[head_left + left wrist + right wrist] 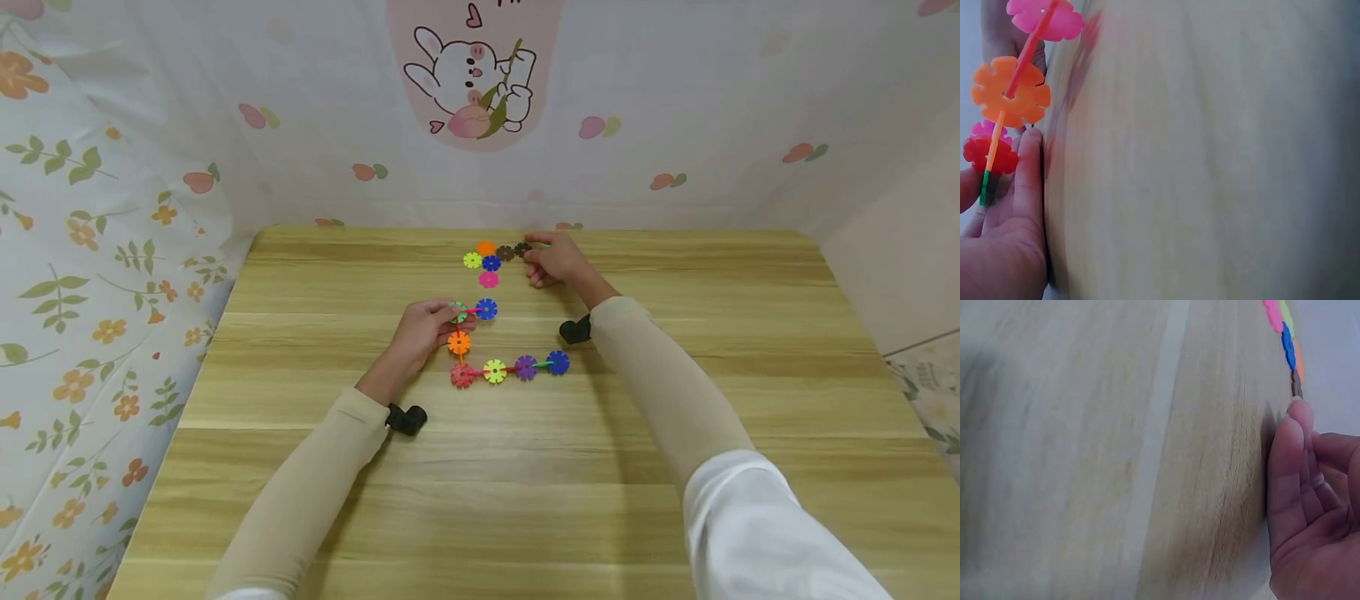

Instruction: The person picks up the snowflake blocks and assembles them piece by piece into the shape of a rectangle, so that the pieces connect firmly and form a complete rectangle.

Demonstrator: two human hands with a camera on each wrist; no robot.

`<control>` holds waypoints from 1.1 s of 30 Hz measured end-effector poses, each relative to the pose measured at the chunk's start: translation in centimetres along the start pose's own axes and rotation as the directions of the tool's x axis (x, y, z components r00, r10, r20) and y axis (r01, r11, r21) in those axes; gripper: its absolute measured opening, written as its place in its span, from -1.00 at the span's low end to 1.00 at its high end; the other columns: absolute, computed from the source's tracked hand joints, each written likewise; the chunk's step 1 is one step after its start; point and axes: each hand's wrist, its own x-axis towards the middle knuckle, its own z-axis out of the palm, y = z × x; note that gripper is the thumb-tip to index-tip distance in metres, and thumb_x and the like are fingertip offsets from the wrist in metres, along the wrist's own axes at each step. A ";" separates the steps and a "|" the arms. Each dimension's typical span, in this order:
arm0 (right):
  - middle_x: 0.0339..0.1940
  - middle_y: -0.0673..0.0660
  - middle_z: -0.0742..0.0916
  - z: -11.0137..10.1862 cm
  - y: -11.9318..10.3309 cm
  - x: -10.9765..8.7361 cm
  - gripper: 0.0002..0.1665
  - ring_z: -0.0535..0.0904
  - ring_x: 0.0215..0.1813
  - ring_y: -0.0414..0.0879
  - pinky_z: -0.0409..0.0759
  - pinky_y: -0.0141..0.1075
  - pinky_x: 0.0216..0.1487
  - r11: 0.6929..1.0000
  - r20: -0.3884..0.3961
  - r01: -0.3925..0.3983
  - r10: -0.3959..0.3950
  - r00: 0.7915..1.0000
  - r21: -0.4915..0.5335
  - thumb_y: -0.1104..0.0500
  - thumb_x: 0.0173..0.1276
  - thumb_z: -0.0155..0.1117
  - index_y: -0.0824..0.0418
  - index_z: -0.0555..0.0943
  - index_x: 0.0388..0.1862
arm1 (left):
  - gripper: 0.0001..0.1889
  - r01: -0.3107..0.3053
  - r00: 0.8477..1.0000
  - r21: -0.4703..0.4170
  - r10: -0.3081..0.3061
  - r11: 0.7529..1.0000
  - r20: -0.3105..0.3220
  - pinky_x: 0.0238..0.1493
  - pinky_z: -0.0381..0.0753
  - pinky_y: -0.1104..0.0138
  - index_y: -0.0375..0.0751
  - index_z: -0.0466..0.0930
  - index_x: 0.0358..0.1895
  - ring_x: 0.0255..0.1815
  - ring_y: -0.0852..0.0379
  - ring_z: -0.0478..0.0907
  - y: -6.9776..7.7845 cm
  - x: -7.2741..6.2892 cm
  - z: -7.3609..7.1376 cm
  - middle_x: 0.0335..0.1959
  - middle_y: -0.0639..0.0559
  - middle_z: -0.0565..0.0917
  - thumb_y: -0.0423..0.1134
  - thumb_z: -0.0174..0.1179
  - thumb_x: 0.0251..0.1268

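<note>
Notched plastic flower discs are slotted together in a bent chain. My left hand pinches a green disc in it. A blue disc sticks out right of the green one. An orange disc and a red disc come below; yellow, purple and blue discs run right from there. At the back, my right hand has its fingertips round the edge of a dark brown disc. A green sliver shows between the fingers; its shape is hidden.
Loose discs lie left of the right hand: brown, orange, yellow, dark blue and pink. A patterned curtain hangs behind the wooden table. Black wrist cameras sit on both sleeves.
</note>
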 end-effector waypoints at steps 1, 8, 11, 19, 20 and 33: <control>-0.65 0.07 0.65 0.0 0.0 0.0 -0.39 0.58 -0.67 -0.16 0.69 -0.27 -0.51 1.000 -0.006 0.003 -0.003 1.000 -0.012 0.17 0.52 0.08 0.01 0.26 0.51 | -0.71 0.002 1.000 0.000 -0.002 1.000 0.002 -0.03 0.68 0.30 -0.48 0.53 0.08 -0.11 0.02 0.73 0.0 0.0 0.0 0.00 -0.34 0.67 -0.31 0.01 0.51; -0.68 0.08 0.64 0.5 -0.3 0.0 -0.48 0.57 -0.71 -0.15 0.67 -0.27 -0.54 0.976 -0.040 0.042 -0.051 0.998 -0.212 0.16 0.52 0.05 0.12 0.37 0.43 | -0.70 0.015 1.000 -0.002 -0.015 1.000 0.020 0.00 0.67 0.30 -0.48 0.52 0.09 -0.09 0.02 0.72 0.0 0.2 0.1 0.03 -0.36 0.65 -0.31 0.00 0.51; -0.65 0.10 0.64 0.6 -0.6 -0.1 -0.53 0.58 -0.69 -0.15 0.67 -0.27 -0.54 0.964 -0.047 0.027 -0.041 0.998 -0.263 0.18 0.50 0.08 0.20 0.40 0.36 | -0.71 0.021 0.999 -0.001 -0.021 1.000 0.031 0.02 0.66 0.30 -0.47 0.51 0.08 -0.09 0.04 0.71 0.0 0.3 0.0 0.04 -0.35 0.65 -0.30 -0.02 0.52; -0.69 0.07 0.64 0.0 -0.2 -0.5 -0.78 0.58 -0.70 -0.17 0.67 -0.31 -0.55 0.983 -0.015 -0.024 0.022 1.000 -0.179 0.23 0.43 0.20 0.38 0.46 -0.10 | -0.71 0.020 0.997 -0.018 -0.018 1.000 0.069 0.04 0.65 0.29 -0.46 0.44 0.14 -0.08 0.03 0.71 0.0 0.3 -0.1 0.08 -0.35 0.62 -0.33 -0.07 0.54; -0.70 0.07 0.64 -0.1 -0.1 -0.6 -0.81 0.58 -0.71 -0.17 0.66 -0.31 -0.56 0.984 -0.005 -0.019 0.018 1.000 -0.178 0.23 0.43 0.21 0.36 0.47 -0.21 | -0.70 0.017 0.997 -0.021 -0.016 1.000 0.071 0.04 0.65 0.28 -0.45 0.43 0.17 -0.09 0.04 0.71 0.0 0.4 -0.1 0.08 -0.34 0.62 -0.33 -0.07 0.54; -0.59 0.07 0.68 -0.9 1.3 -2.4 -0.76 0.63 -0.62 -0.16 0.68 -0.30 -0.47 0.976 0.110 0.033 -0.009 0.994 -0.215 0.14 0.49 0.13 0.32 0.46 -0.27 | -0.71 0.047 0.998 -0.017 -0.046 0.999 0.053 0.04 0.65 0.27 -0.43 0.42 0.17 -0.11 0.07 0.71 0.2 0.3 -0.2 0.01 -0.27 0.64 -0.34 -0.08 0.54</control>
